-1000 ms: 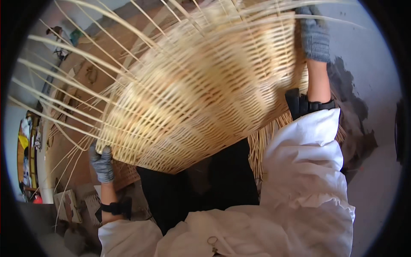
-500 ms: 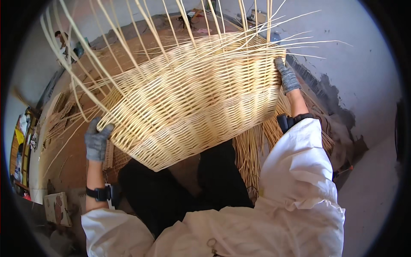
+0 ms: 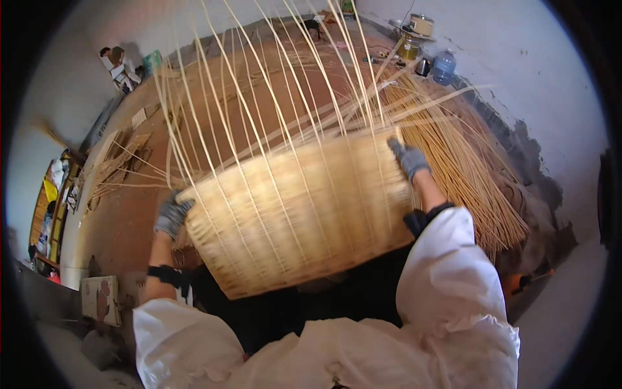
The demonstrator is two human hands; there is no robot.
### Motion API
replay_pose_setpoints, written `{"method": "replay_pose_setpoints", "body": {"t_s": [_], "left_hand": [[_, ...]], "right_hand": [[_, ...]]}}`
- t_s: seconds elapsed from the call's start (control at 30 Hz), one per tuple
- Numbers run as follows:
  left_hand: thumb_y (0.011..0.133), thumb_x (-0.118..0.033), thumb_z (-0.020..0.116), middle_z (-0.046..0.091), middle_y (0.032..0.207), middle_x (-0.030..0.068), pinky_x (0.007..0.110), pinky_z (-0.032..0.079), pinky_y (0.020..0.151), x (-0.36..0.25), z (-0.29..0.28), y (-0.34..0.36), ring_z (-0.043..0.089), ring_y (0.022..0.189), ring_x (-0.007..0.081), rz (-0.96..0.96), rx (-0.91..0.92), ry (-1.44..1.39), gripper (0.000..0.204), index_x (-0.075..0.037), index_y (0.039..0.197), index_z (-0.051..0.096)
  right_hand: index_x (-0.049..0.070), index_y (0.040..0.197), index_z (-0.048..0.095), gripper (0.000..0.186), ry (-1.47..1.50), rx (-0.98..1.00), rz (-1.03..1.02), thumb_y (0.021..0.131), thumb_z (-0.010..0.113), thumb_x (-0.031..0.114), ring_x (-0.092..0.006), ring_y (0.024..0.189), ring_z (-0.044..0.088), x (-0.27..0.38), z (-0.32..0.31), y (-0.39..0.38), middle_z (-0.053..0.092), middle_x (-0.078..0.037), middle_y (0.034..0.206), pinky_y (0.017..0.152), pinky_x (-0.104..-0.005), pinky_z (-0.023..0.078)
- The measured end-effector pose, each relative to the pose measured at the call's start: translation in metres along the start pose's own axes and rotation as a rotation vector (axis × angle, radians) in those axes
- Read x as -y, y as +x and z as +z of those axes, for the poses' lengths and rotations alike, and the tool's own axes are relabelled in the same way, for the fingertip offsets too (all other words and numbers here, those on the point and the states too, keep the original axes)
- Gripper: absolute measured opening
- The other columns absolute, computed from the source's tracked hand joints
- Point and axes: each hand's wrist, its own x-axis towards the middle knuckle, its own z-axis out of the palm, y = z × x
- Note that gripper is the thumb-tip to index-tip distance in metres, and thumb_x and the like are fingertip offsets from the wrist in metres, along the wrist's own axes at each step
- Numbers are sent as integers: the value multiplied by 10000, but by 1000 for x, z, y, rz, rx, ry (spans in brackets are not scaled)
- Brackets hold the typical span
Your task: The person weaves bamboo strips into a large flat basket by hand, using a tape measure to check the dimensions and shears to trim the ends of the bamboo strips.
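A half-woven wicker basket (image 3: 291,217), pale yellow and blurred by motion, is held up above my lap. Long bare stakes (image 3: 223,97) rise from its upper edge and fan out away from me. In a grey glove, my left hand (image 3: 172,217) is closed on the basket's upper left corner. My right hand (image 3: 409,160), gloved likewise, grips the upper right corner, with its fingers partly hidden behind the weave. Black straps circle both my wrists.
A big bundle of willow rods (image 3: 463,162) lies on the floor at right. Beyond it stand a blue water jug (image 3: 444,67) and a pot (image 3: 421,24). Another person (image 3: 116,61) sits at the far left. Woven pieces (image 3: 123,159) and a shelf (image 3: 52,207) are at left.
The basket has come lower and nearer to me, and its wall now faces me at another angle, the stakes standing more upright. Both hands keep their hold and have moved inward and down.
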Motion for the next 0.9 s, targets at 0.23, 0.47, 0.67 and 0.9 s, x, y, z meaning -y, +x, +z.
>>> {"method": "replay_pose_setpoints", "body": {"t_s": [0.23, 0.47, 0.67, 0.9], "left_hand": [[728, -259, 741, 568, 1136, 147, 277, 436, 869, 31, 31, 32, 540, 1035, 237, -47, 167, 205, 633, 17, 1220, 453], [783, -227, 673, 565, 1137, 150, 294, 444, 848, 60, 50, 57, 557, 1006, 245, -11, 84, 624, 514, -35, 1209, 460], [826, -155, 604, 588, 1088, 105, 266, 462, 793, 67, 49, 84, 578, 934, 216, -235, 129, 208, 390, -63, 1178, 465], [809, -281, 642, 605, 1017, 108, 315, 457, 766, 55, 32, 60, 566, 912, 208, -48, 114, 482, 454, -36, 1162, 497]], "right_hand": [[-82, 1226, 442, 847, 594, 3, 217, 739, 576, 599, -288, 1041, 544, -107, 90, -4, 574, -238, 1096, 894, -316, 403], [-43, 1049, 565, 522, -5, -642, 142, 811, 589, 421, -211, 808, 573, -34, 132, -33, 619, -93, 902, 768, -288, 457], [-24, 1017, 581, 443, 275, -337, -385, 819, 582, 372, -213, 785, 580, 71, 141, -124, 621, -90, 873, 741, -292, 464], [-2, 980, 599, 354, 442, 377, -599, 828, 574, 316, -215, 758, 587, 129, 74, -225, 623, -87, 839, 710, -296, 473]]}}
